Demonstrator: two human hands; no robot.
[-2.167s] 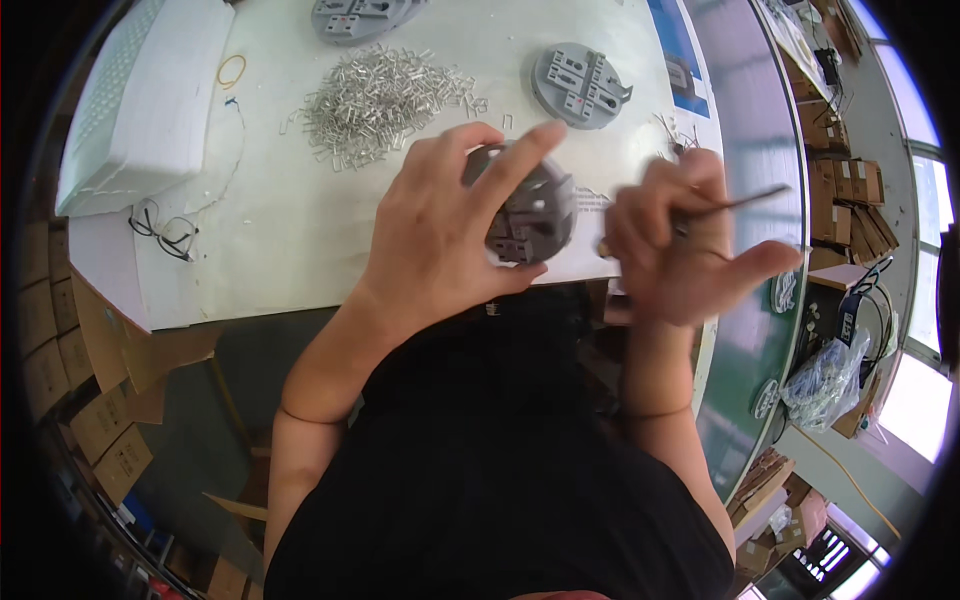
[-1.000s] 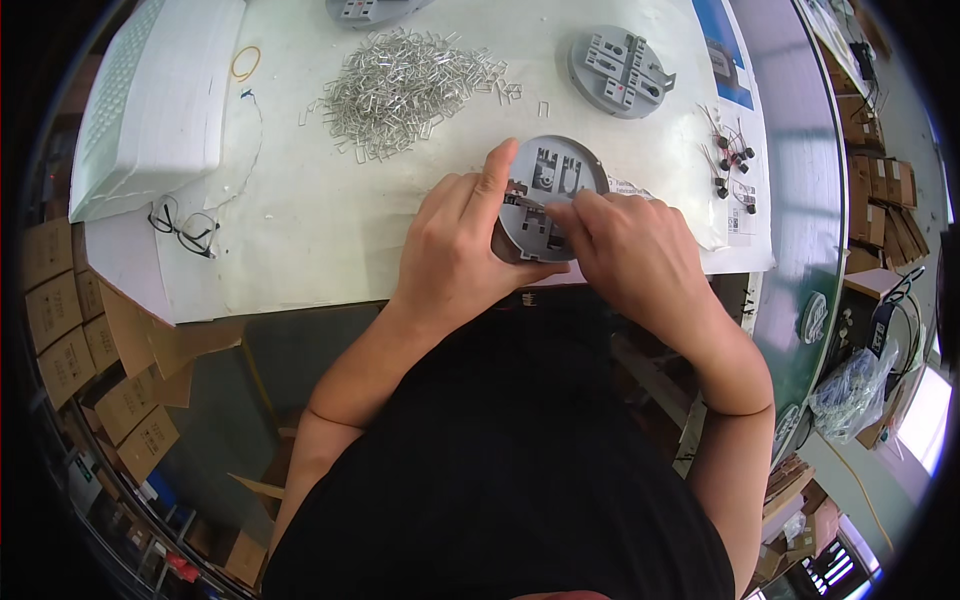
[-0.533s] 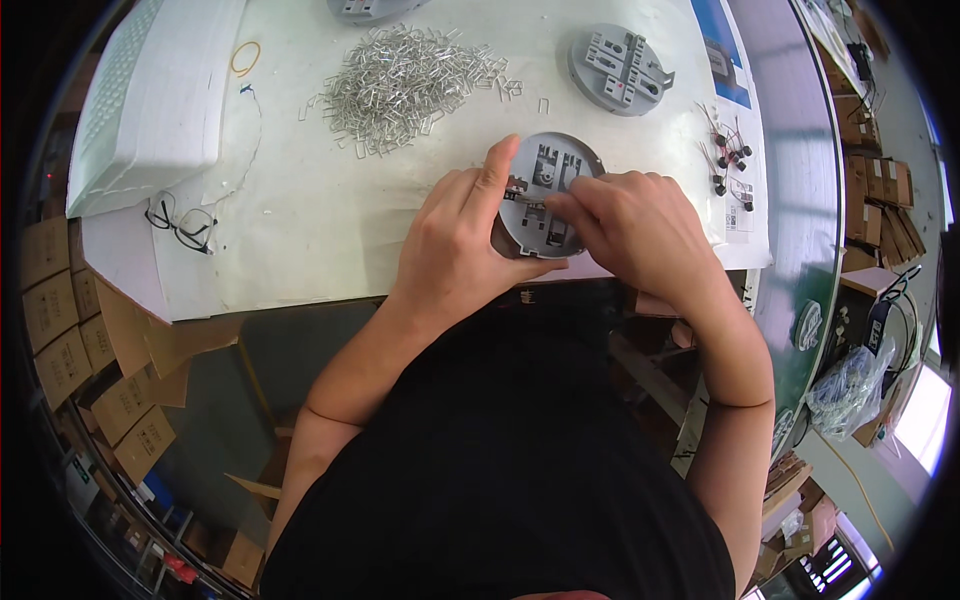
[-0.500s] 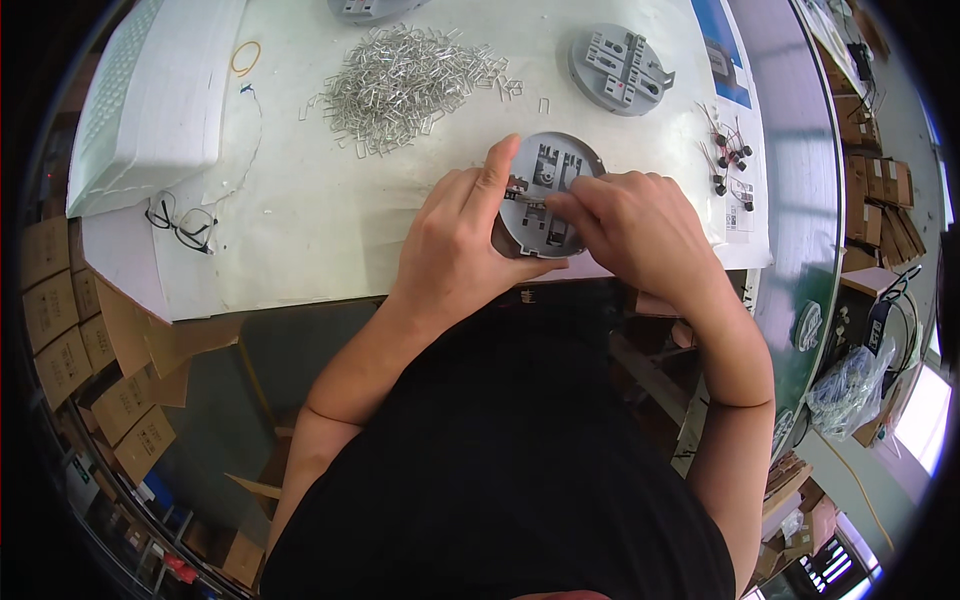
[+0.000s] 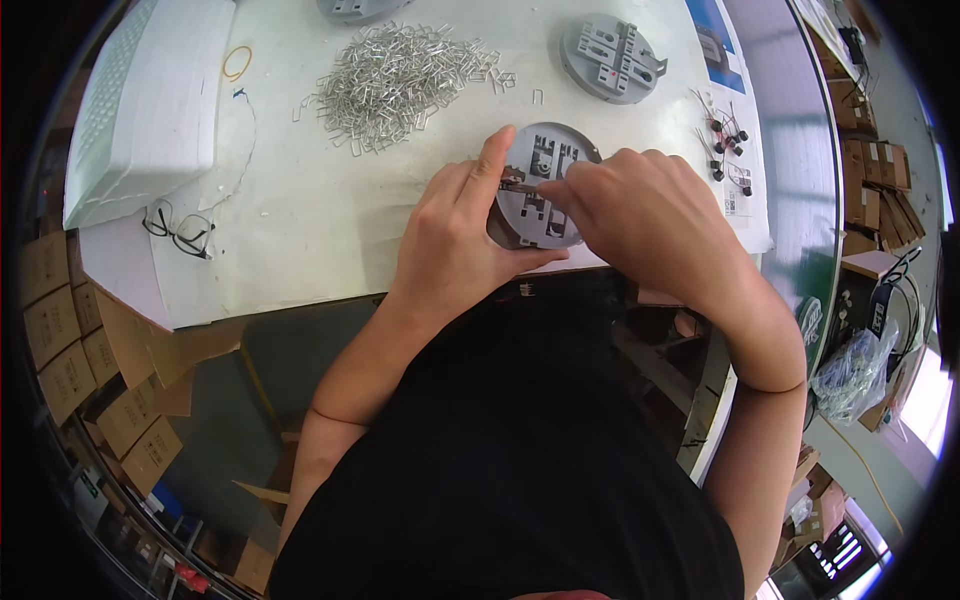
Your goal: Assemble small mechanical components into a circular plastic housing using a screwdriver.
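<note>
My left hand [image 5: 455, 220] grips a round grey plastic base [image 5: 545, 225] by its left edge, thumb below and index finger along the upper rim. Slots and raised blocks cover the inner face of the base, which is tilted toward me near the table's front edge. The fingers of my right hand [image 5: 640, 205] are pinched over the middle of the base. From them a thin metallic piece [image 5: 522, 187] reaches left to the slots beside my left index finger; its exact kind is unclear. My right fingertips partly hide it.
A heap of bent wire staples [image 5: 390, 85] lies beyond my left hand. Another grey base [image 5: 610, 60] sits at the far right, near several small black parts with wires [image 5: 727, 145]. Eyeglasses [image 5: 180, 230], a yellow ring [image 5: 237, 63] and a white foam block [image 5: 165, 90] are at left.
My right forearm has swung outward to the right and the hand has turned over the base, its fingertips slightly farther left. My left hand keeps its hold on the base.
</note>
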